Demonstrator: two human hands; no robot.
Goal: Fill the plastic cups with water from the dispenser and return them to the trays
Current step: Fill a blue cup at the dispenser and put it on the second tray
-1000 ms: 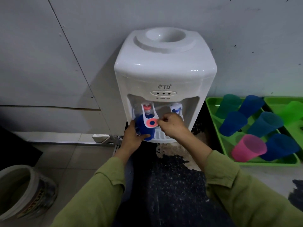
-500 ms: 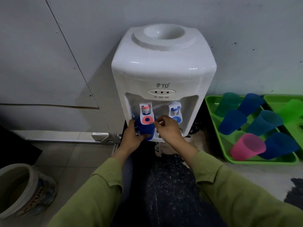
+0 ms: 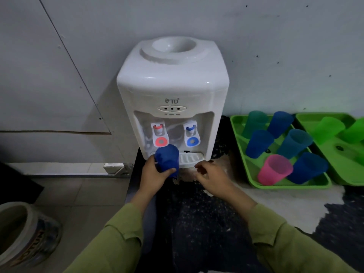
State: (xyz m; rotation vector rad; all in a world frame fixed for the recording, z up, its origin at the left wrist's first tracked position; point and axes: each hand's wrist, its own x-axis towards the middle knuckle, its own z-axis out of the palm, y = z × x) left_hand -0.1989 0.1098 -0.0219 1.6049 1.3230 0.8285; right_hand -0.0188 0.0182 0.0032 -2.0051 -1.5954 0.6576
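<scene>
Head view. Both arms, in olive-green sleeves, reach forward from the lower edge toward a white water dispenser (image 3: pixel 173 99) standing against the wall on a dark speckled bench (image 3: pixel 197 223).

Left hand (image 3: pixel 152 175): forearm extended, wrist straight, palm turned inward. The fingers (image 3: pixel 171 170) are wrapped around a blue cup (image 3: pixel 167 157), thumb on the near left side and fingertips across its lower right wall. The cup is upright or slightly tilted, its mouth facing up toward the camera. It sits directly below the red tap (image 3: pixel 160 135) and clear of it, at the left front of the white drip tray (image 3: pixel 190 159). Whether the cup holds water cannot be told.

Right hand (image 3: pixel 211 177): forearm extended, back of the hand upward, positioned just in front of the drip tray's right end. The fingers are loosely curled and slightly parted, holding nothing. The blue tap (image 3: pixel 192 135) is above and apart from this hand.

To the right, a green tray (image 3: pixel 242 154) lies on the bench beside the dispenser. It carries six cups: one teal cup (image 3: pixel 255 123), four blue ones and a pink cup (image 3: pixel 274 171) at the near edge. A second green tray (image 3: pixel 334 152) adjoins it on the right with green cups (image 3: pixel 329 129), partly cut off by the frame.

On the tiled floor at lower left stands a bucket (image 3: pixel 25 233).
</scene>
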